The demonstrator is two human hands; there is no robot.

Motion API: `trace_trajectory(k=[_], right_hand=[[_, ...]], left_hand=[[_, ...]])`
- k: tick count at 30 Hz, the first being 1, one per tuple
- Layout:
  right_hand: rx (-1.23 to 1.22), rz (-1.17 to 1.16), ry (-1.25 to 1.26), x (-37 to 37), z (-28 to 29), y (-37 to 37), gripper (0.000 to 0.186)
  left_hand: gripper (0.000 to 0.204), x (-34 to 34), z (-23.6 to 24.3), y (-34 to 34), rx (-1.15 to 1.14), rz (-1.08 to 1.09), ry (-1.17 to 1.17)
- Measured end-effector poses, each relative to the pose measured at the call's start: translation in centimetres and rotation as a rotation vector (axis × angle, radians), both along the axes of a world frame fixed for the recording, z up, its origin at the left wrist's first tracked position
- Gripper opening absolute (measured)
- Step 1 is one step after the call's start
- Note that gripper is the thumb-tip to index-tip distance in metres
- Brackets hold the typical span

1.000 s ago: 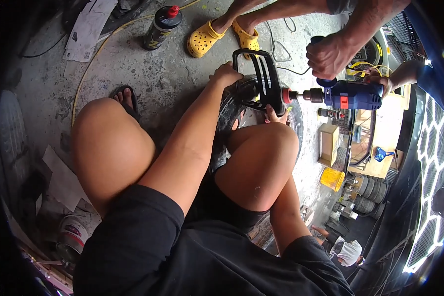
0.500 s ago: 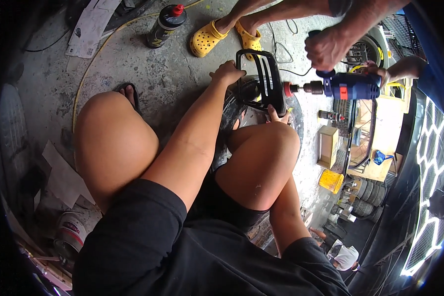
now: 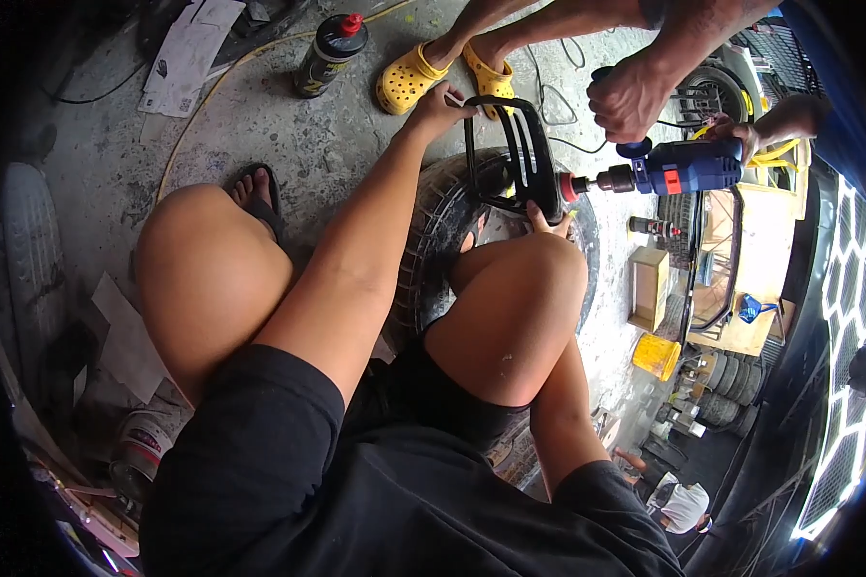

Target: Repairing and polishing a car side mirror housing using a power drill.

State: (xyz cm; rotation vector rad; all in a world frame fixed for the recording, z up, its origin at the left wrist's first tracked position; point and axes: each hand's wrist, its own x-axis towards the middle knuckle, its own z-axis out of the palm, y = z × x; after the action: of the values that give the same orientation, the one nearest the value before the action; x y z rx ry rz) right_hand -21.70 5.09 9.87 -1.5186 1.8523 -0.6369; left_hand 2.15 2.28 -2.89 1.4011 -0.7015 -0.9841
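Note:
My left hand (image 3: 438, 111) grips the upper left corner of a black slotted metal-or-plastic frame (image 3: 543, 178), held upright over a tyre (image 3: 423, 260). My right hand (image 3: 546, 219) holds that frame's lower edge, partly hidden behind my right knee. Against the frame's right side sits a round red-and-black attachment (image 3: 573, 188) on a blue power drill (image 3: 683, 168). A co-worker's hand (image 3: 624, 101) is on the drill's side handle, and the other (image 3: 741, 135) is at its rear.
Co-worker's feet in yellow clogs (image 3: 404, 82) stand beyond; a black bottle (image 3: 327, 62), yellow hose and papers (image 3: 183, 53) lie left. At right are a wooden box (image 3: 648, 288), yellow bucket (image 3: 654, 356), stacked discs (image 3: 726, 380) and another person (image 3: 683, 505).
My left hand has risen slightly, with the frame's left end. The co-worker's upper hand and the drill have shifted a little left, and more tyre tread shows.

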Motion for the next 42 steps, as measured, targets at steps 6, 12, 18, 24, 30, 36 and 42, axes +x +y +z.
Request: trace_trajectory(k=[6, 12, 18, 24, 30, 36, 42], right_hand=[[0.014, 0.022, 0.013, 0.2, -0.4, -0.1, 0.073], [-0.083, 0.060, 0.001, -1.1, -2.0, -1.2, 0.072], [-0.008, 0.026, -0.002, -0.1, -0.8, -0.2, 0.072], [-0.006, -0.008, -0.156, -2.5, -3.5, -2.1, 0.072], [-0.046, 0.078, 0.027, 0.1, -1.3, -0.4, 0.075], [-0.019, 0.060, -0.018, -0.2, -0.4, -0.4, 0.078], [0.016, 0.016, 0.089, -0.4, -0.6, -0.4, 0.077]], left_hand=[[0.054, -1.4, -2.1, 0.9, 0.162, -0.348, 0.033], [0.067, -1.9, -2.7, 1.8, 0.207, -0.564, 0.068], [0.047, 1.1, -1.0, 0.9, -0.014, -0.104, 0.128], [0.048, 1.5, 0.2, 1.1, 0.146, -0.130, 0.178], [0.059, 1.3, -2.3, 3.1, 0.299, -0.303, 0.119], [0.067, 0.1, -1.0, 2.8, 0.190, -0.439, -0.039], [0.057, 0.9, -0.3, 1.9, -0.021, -0.273, 0.023]])
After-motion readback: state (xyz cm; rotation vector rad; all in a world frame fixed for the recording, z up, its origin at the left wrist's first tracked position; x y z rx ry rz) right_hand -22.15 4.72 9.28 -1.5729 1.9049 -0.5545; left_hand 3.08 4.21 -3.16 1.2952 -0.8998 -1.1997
